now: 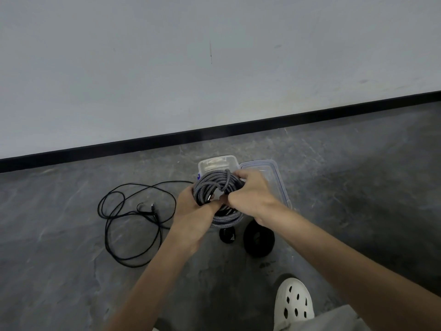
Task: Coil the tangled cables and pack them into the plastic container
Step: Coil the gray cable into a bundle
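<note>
Both hands, left and right, grip grey braided cable coil over clear container.

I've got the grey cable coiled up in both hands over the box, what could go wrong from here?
1. No tie shows on the grey coil, gripped by the left hand and right hand; it may spring loose once released.
2. It looks about as wide as the container, so loops could catch on the rim.
3. The black cable lies sprawled on the floor and could knot when lifted.
</note>
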`<action>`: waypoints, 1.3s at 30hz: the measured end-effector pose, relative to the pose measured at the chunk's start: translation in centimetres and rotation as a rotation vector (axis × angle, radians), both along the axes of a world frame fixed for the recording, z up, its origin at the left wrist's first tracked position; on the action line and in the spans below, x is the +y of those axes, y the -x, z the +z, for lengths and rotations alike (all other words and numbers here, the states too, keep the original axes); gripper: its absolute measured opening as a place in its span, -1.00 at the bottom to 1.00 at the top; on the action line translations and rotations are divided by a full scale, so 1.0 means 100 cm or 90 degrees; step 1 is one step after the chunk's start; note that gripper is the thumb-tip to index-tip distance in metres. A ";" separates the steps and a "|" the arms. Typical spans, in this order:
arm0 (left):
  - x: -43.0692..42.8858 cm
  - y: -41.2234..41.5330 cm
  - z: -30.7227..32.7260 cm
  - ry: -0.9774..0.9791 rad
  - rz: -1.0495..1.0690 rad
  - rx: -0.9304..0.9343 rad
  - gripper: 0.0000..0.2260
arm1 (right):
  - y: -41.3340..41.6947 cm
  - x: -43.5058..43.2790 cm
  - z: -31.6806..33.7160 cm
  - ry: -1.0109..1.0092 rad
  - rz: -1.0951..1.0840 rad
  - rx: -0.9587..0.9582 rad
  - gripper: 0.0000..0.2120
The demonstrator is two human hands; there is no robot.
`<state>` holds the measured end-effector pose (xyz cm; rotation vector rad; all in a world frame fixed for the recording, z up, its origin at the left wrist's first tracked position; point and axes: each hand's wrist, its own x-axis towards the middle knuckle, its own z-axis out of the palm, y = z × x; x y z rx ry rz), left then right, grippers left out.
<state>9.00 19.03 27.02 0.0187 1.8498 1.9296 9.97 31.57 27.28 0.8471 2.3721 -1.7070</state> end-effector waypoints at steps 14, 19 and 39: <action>-0.018 0.017 0.000 0.078 -0.115 0.000 -0.83 | -0.006 0.024 0.003 0.271 0.069 -0.029 -0.72; -0.016 0.015 -0.001 0.100 -0.091 0.037 -0.75 | -0.004 0.018 0.004 0.215 0.066 -0.011 -0.73; -0.011 0.011 -0.005 -0.049 -0.061 -0.097 -0.81 | -0.007 0.009 -0.003 0.049 0.062 0.064 -0.57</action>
